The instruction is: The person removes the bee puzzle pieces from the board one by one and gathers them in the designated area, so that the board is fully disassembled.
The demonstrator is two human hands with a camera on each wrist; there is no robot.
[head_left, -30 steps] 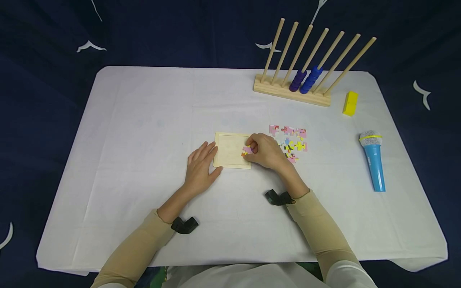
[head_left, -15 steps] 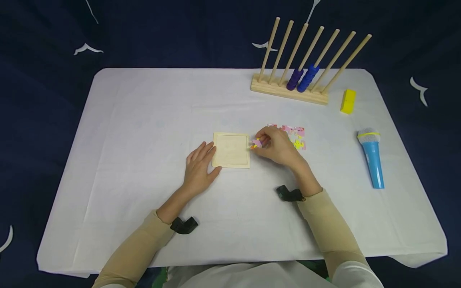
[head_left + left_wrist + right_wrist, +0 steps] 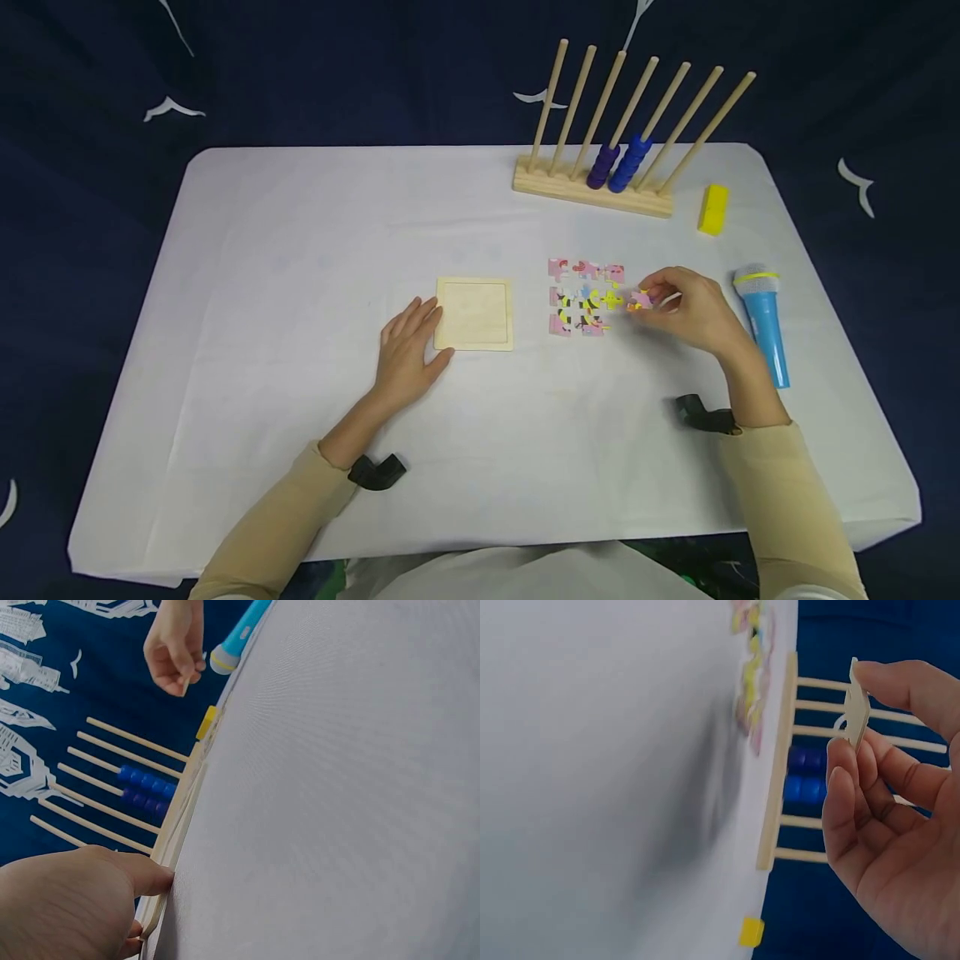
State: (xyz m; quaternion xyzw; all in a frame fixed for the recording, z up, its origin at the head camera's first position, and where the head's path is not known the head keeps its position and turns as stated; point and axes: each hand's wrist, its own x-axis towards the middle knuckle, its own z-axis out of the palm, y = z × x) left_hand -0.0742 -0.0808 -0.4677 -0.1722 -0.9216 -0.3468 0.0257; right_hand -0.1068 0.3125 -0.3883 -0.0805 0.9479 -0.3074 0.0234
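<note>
My right hand point(image 3: 693, 307) pinches a pink and yellow jigsaw puzzle piece point(image 3: 640, 300) between thumb and fingers, raised over the table. The right wrist view shows the pale wooden edge of this puzzle piece point(image 3: 857, 712). Just left of it lie several loose puzzle pieces point(image 3: 589, 300) in rough rows. A square wooden puzzle tray point(image 3: 474, 313) with a raised rim lies flat in the middle, bare inside. My left hand point(image 3: 408, 354) rests at the tray's left side, its fingers fairly straight and its thumb near the lower left corner.
Behind the pieces stands a wooden rack with upright pegs point(image 3: 592, 193), bearing purple rings point(image 3: 603, 167) and blue rings point(image 3: 630, 165). A yellow block point(image 3: 713, 209) is at the back right. A blue toy microphone point(image 3: 767, 325) lies right of my right hand, partly covered by it.
My right hand has carried the puzzle piece from the tray's right edge rightwards, past the loose pieces, which are now uncovered. My left hand stays at the tray. The head view has shifted slightly.
</note>
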